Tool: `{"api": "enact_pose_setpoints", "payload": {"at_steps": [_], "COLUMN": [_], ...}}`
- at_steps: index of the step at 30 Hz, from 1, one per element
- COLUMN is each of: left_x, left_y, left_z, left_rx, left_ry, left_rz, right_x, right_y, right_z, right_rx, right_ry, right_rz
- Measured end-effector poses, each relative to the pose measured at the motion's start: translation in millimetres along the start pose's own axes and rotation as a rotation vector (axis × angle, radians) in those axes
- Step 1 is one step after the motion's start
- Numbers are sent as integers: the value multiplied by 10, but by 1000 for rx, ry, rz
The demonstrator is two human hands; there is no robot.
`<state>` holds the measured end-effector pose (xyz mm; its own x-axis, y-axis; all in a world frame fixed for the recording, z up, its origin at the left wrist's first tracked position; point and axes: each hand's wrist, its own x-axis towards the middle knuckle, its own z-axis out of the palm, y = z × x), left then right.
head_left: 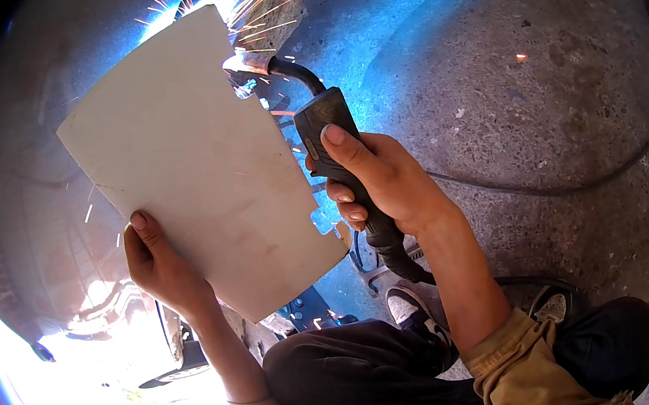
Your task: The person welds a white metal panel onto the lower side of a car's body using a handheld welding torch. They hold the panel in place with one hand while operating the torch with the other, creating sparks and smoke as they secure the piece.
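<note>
My left hand (154, 266) grips the lower-left edge of a pale rectangular sheet (175, 160) with a notched right edge, held up in front of my view. My right hand (380, 187) is wrapped round the black handle of a welding torch (322, 121), thumb on top, just right of the sheet. The torch's curved neck rises to a metal nozzle (249, 63) by the sheet's upper-right edge. Blue-white glare and orange sparks fly beyond the sheet's top. The spot being welded is hidden behind it.
A large curved metal panel (28, 192) is on the left, bright light below it. A dark cable (552, 190) runs over the speckled concrete floor (531, 93) at right. My bent knees (313, 368) and shoe (409, 314) are below, near some metal pieces (306, 311).
</note>
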<state>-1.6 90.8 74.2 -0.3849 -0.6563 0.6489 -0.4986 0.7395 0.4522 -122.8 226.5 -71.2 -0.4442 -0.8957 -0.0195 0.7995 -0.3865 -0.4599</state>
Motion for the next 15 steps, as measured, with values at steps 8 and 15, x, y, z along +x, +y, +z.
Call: {"api": "enact_pose_setpoints", "payload": {"at_steps": [8, 15], "left_x": [54, 89], "left_y": [-22, -55], "left_z": [-71, -148], "left_rx": [-29, -43], "left_ry": [82, 79], "left_rz": [-32, -20], "right_x": [-20, -49], "right_y": [18, 39], "right_z": [-12, -28], "right_rx": [66, 113], "right_ry": [0, -9], "right_rz": [32, 47]}}
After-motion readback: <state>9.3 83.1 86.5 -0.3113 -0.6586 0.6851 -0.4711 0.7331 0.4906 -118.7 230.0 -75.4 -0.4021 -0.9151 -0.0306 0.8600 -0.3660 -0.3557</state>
